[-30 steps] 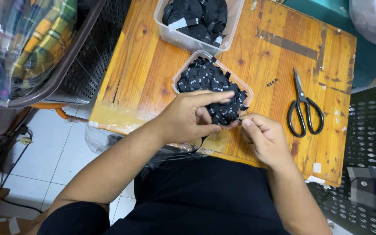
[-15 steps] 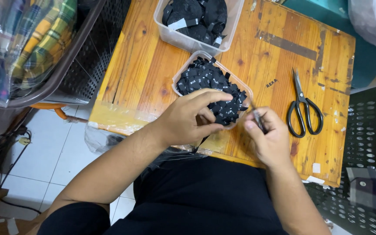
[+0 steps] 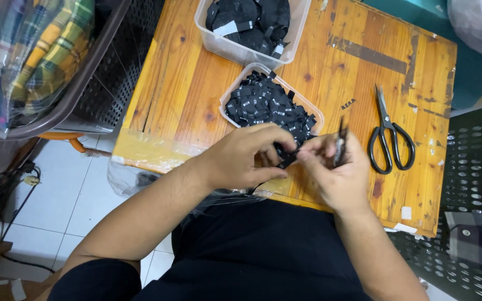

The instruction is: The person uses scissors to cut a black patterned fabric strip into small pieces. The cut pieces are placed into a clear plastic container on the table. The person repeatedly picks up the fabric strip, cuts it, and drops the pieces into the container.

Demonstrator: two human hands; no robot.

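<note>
Where a second ago both hands pressed into the near tub (image 3: 314, 114), the left hand (image 3: 246, 159) and right hand (image 3: 336, 167) now pinch one black label (image 3: 287, 160) lifted clear, a thin dark tool (image 3: 340, 146) upright in the right fingers.

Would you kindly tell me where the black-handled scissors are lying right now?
In the head view, the black-handled scissors lie flat on the orange wooden table, to the right of the right hand and of the clear plastic tub of small black labels.

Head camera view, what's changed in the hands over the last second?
The right hand has lifted slightly and now shows a thin dark tool upright in its grip. The left hand still pinches a small black label with it. The scissors and both clear tubs stayed put.
</note>
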